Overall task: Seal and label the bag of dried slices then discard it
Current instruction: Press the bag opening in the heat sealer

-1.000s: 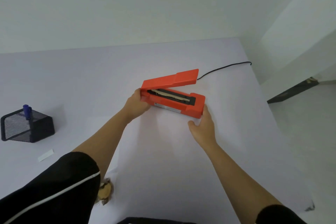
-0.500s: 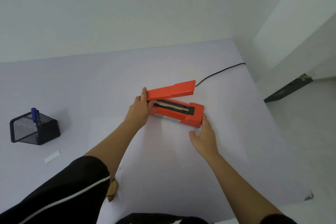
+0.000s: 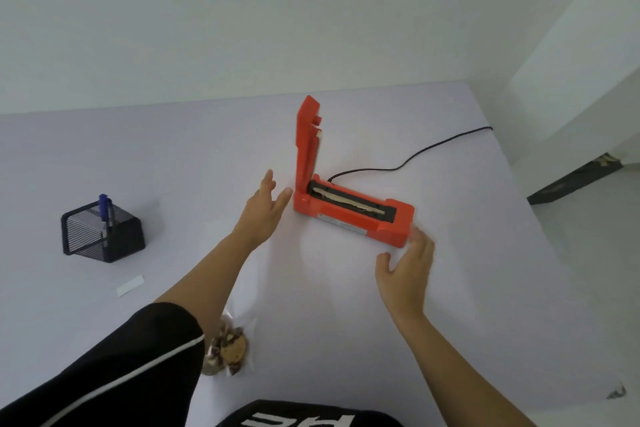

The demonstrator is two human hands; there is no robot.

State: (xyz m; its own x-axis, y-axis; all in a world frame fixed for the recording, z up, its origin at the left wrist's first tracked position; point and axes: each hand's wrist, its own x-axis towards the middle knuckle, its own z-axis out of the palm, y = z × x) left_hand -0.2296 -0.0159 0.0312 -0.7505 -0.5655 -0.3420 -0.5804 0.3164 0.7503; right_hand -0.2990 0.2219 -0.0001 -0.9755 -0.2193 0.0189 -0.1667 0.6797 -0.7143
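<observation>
Orange plastic fills the middle of my head view: the heat sealer (image 3: 349,215) sits on the table (image 3: 485,288), its lid (image 3: 306,146) upright and its long axis running left to right, slanting toward me. My left hand (image 3: 265,211) hovers just beside the hinge end, fingers spread, holding nothing. My right hand (image 3: 405,270) is loosely spread at the other end, possibly touching it. The bag of dried slices (image 3: 228,350) lies at the table's near edge under my left forearm, so the left hand is nearer.

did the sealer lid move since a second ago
Yes. The orange lid has swung up from a low tilt over the sealer base to nearly upright; the base lies flat on the table.
</observation>
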